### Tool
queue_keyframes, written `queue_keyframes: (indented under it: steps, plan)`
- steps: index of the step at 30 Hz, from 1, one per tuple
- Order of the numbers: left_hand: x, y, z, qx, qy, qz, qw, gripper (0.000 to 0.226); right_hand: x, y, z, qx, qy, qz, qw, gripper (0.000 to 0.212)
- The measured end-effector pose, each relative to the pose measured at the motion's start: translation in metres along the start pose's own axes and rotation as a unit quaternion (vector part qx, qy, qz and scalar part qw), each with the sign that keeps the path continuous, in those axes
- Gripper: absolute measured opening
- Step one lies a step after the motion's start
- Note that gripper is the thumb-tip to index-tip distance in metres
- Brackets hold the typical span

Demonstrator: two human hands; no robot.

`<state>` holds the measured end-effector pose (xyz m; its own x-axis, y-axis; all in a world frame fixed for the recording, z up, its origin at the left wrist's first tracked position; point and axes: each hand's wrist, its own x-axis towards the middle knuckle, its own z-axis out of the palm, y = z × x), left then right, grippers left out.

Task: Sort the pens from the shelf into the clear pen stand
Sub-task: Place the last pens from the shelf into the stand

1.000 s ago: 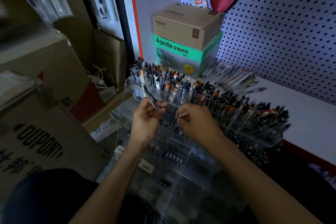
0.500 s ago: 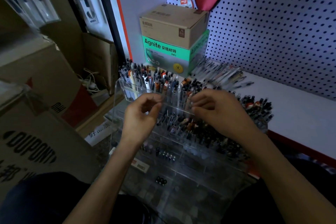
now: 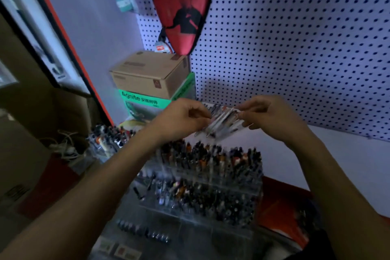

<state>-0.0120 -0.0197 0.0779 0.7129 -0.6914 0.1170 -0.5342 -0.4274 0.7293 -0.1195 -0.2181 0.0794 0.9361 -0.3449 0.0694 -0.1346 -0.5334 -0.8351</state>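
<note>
Mostly the frame is smeared by motion, so the loose pens [image 3: 221, 121] on the white shelf [image 3: 316, 154] read only as a pale, streaky bundle, and single pens cannot be counted. Both forearms reach up from the bottom edge, which cuts them off, and cross above the clear stand [image 3: 211, 177]. The left hand [image 3: 181, 119] has its back to the camera with fingers curled; its fingertips sit at the bundle's left end, but blur and the hand itself hide whether they pinch a pen. The right hand [image 3: 272, 119] comes in from the other side, thumb and forefinger drawn close together at the bundle's right end, seemingly nipping pen tips, though that contact is also too blurred to confirm. Near the camera, the stand's tiers are packed with upright dark-capped pens; its lower front compartments are dim and hard to read. Behind the left hand a brown box [image 3: 150, 74] sits on a green box [image 3: 143, 99], against a pegboard [image 3: 295, 48] where a red bag [image 3: 181, 8] hangs.
</note>
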Motion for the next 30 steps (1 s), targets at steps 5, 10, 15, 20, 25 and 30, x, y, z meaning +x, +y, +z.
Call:
queue_keyframes:
  steps: [5,10,15,20,25,30]
  plan:
    - [0.061,-0.001,0.031,0.171,-0.113,-0.030,0.978,0.017,0.040,0.069,0.007,-0.036,0.011,0.071,0.997,0.006]
    - [0.109,-0.022,0.066,0.257,-0.144,-0.088,0.952,0.019,0.062,0.117,0.022,-0.127,-0.001,0.029,0.991,0.021]
    - [0.136,-0.041,0.091,0.316,-0.111,-0.136,0.932,0.018,0.079,0.135,0.045,-0.157,-0.061,-0.034,0.985,0.047]
    - [0.141,-0.037,0.094,0.340,-0.118,-0.133,0.924,0.026,0.086,0.137,0.059,-0.248,-0.077,-0.100,0.960,0.048]
    - [0.140,-0.041,0.095,0.329,-0.123,-0.151,0.924,0.012,0.087,0.136,0.052,-0.271,-0.089,-0.078,0.955,0.025]
    - [0.131,-0.041,0.094,0.309,-0.123,-0.140,0.932,0.015,0.076,0.134,0.035,-0.336,-0.101,-0.047,0.935,0.020]
